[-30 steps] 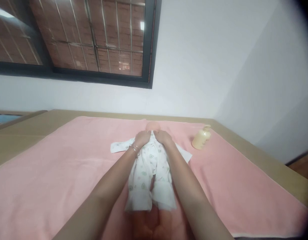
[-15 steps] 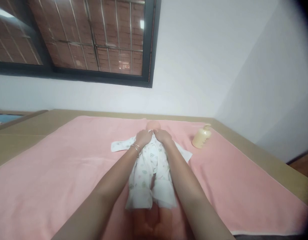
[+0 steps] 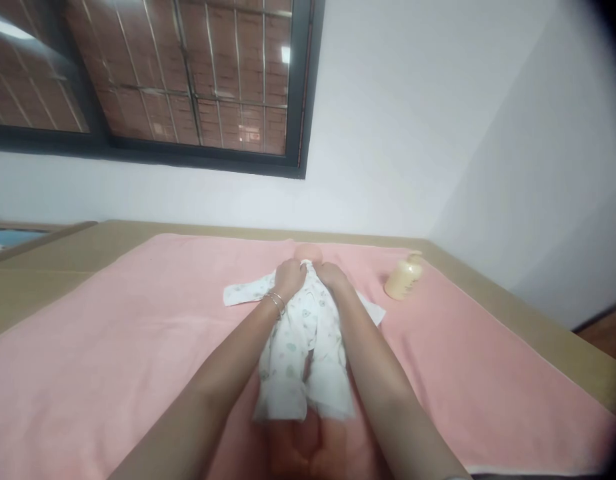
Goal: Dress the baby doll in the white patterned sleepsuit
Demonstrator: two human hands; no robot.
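Observation:
A baby doll (image 3: pixel 308 253) lies on its back on a pink towel (image 3: pixel 153 313), its head at the far end and its bare legs (image 3: pixel 333 440) toward me. White baby clothes (image 3: pixel 293 333) with a small print cover its body, the sleeves spread to both sides. At the neckline my left hand (image 3: pixel 289 279), a thin bangle on its wrist, is closed on the cloth. Opposite it, my right hand (image 3: pixel 334 275) lies curled against the other side of the collar; its fingertips are mostly hidden, but they appear to grip the cloth.
A pale yellow pump bottle (image 3: pixel 404 277) stands on the towel to the right of the doll. The towel covers a wooden surface (image 3: pixel 53 280) with a white wall (image 3: pixel 388 133) behind it. A dark-framed window (image 3: pixel 203 155) with bars is up on the left.
My right hand has shifted slightly right, away from the middle of the neckline, so the gap between my hands is wider. My left hand stays at the collar.

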